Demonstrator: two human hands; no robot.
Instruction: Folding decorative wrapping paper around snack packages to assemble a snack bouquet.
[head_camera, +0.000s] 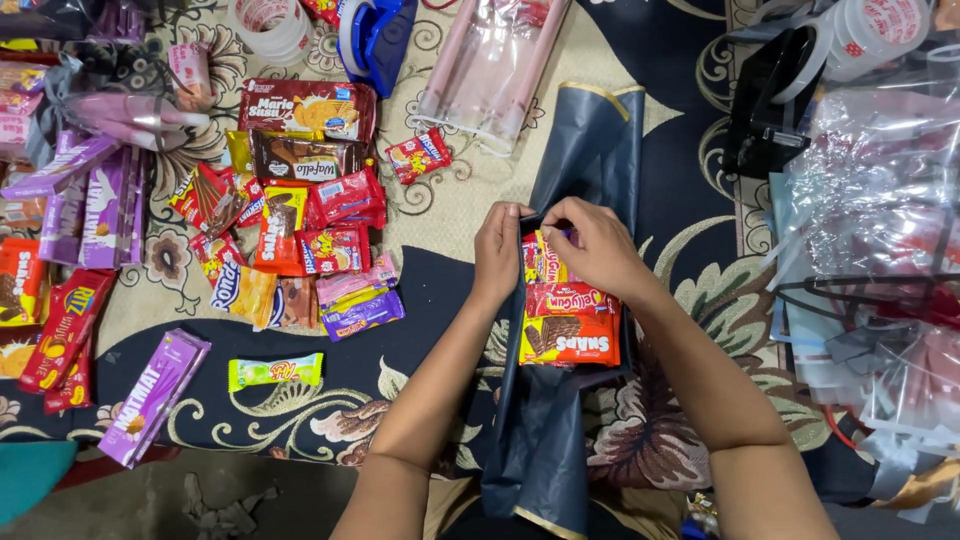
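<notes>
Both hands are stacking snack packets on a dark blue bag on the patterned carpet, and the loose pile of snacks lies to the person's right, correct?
Not quite: the head view shows the loose snack pile to the person's left. The left hand and right hand do handle snack packets on the dark blue bag.

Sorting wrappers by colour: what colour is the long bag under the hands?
Dark navy bag with gold-trimmed ends, seen in the head view.

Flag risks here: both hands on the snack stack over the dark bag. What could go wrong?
1. The snack packets lie loosely stacked on the dark blue bag; they could slide apart.
2. The left hand and right hand pinch only the top edge, so lower packets may shift.
</notes>
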